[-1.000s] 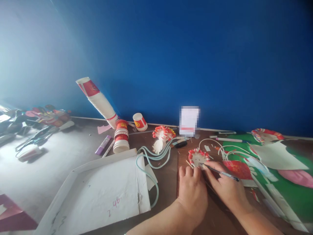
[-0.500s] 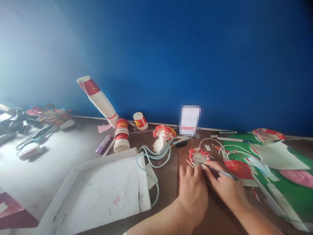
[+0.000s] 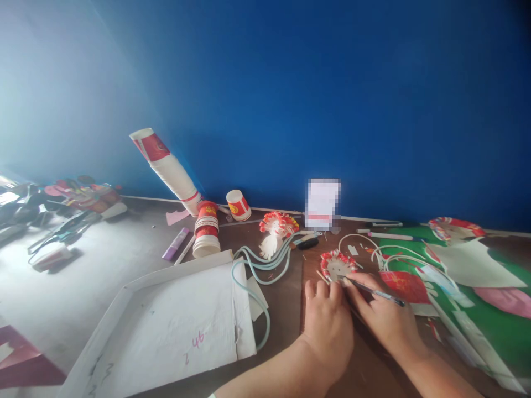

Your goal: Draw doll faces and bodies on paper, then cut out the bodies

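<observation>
Right of the white box [image 3: 157, 326], a red-rimmed disc [image 3: 334, 270]. The left hand [image 3: 327, 320] curls at its near edge; whether it grips, I cannot tell. The right hand [image 3: 385, 318] grasps a pen [image 3: 375, 291], tip apparently on the disc. Over the last half-second nothing has visibly shifted, suggesting careful marking at one spot.

The pen [image 3: 376, 290] looks like smooth, faintly glossy plastic, the red-rimmed disc [image 3: 335, 267] like matt paper. Toward nine o'clock, the white tray [image 3: 178, 309] is dull, creased cardboard. The bench [image 3: 286, 309] resembles smooth brown wood; toward twelve, the wall [image 3: 290, 99] looks smooth.
</observation>
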The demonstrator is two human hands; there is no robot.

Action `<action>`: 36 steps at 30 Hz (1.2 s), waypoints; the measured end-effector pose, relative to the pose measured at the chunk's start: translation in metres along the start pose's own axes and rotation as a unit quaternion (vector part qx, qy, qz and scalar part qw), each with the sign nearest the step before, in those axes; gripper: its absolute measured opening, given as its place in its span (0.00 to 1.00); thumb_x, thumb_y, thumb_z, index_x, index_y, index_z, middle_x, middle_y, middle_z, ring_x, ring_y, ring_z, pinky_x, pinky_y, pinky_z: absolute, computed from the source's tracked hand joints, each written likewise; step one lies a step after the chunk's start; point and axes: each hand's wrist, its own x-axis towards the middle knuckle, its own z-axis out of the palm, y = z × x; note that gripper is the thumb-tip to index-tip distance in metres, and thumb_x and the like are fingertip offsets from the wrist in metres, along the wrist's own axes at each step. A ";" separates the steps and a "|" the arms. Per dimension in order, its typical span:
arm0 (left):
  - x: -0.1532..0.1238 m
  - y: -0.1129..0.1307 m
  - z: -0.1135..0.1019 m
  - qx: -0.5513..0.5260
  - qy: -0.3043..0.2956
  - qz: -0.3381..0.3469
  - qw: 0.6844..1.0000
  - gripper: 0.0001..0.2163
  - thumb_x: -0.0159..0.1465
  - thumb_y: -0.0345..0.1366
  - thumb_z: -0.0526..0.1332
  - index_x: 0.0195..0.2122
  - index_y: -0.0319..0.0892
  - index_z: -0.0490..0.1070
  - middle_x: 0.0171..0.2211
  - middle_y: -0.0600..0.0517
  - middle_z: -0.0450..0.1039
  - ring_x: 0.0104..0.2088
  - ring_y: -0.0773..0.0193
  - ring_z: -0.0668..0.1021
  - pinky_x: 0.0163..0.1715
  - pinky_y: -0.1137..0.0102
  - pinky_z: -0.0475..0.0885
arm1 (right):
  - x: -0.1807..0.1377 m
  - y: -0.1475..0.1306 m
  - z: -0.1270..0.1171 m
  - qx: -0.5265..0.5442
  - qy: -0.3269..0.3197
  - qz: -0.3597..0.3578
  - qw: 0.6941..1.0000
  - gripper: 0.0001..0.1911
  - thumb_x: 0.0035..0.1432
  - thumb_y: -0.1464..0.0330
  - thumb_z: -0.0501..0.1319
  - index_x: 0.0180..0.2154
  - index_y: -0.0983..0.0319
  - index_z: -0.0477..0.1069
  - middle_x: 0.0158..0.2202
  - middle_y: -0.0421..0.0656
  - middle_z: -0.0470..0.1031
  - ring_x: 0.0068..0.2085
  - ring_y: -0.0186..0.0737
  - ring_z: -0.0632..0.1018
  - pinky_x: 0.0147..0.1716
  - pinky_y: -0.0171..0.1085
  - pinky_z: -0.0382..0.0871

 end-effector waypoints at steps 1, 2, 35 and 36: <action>0.000 0.000 0.000 0.001 0.003 0.000 1.000 0.19 0.65 0.36 0.57 0.56 0.39 0.72 0.43 0.46 0.70 0.41 0.54 0.67 0.48 0.55 0.63 | 0.000 0.000 0.000 -0.002 0.001 -0.003 1.000 0.18 0.68 0.56 0.53 0.39 0.58 0.77 0.33 0.43 0.84 0.30 0.41 0.84 0.26 0.34 0.74; 0.000 0.000 0.001 0.002 0.005 0.001 1.000 0.19 0.65 0.36 0.57 0.56 0.38 0.72 0.42 0.46 0.70 0.41 0.54 0.67 0.48 0.55 0.63 | 0.000 0.000 0.000 -0.003 0.002 -0.006 1.000 0.18 0.68 0.56 0.53 0.39 0.58 0.77 0.32 0.43 0.84 0.30 0.41 0.84 0.26 0.34 0.73; 0.000 0.000 0.001 0.008 -0.009 0.005 1.000 0.19 0.66 0.37 0.57 0.56 0.37 0.72 0.44 0.45 0.70 0.42 0.54 0.67 0.49 0.54 0.63 | -0.001 0.002 0.002 -0.003 -0.012 -0.020 1.000 0.18 0.69 0.57 0.53 0.39 0.59 0.77 0.32 0.42 0.84 0.31 0.40 0.84 0.28 0.34 0.74; 0.000 0.000 0.001 0.009 -0.008 0.006 1.000 0.19 0.66 0.37 0.57 0.56 0.37 0.72 0.43 0.45 0.70 0.42 0.54 0.67 0.49 0.54 0.63 | -0.001 0.002 0.002 -0.005 -0.013 -0.019 1.000 0.18 0.69 0.57 0.53 0.39 0.59 0.77 0.32 0.42 0.84 0.31 0.40 0.84 0.28 0.34 0.74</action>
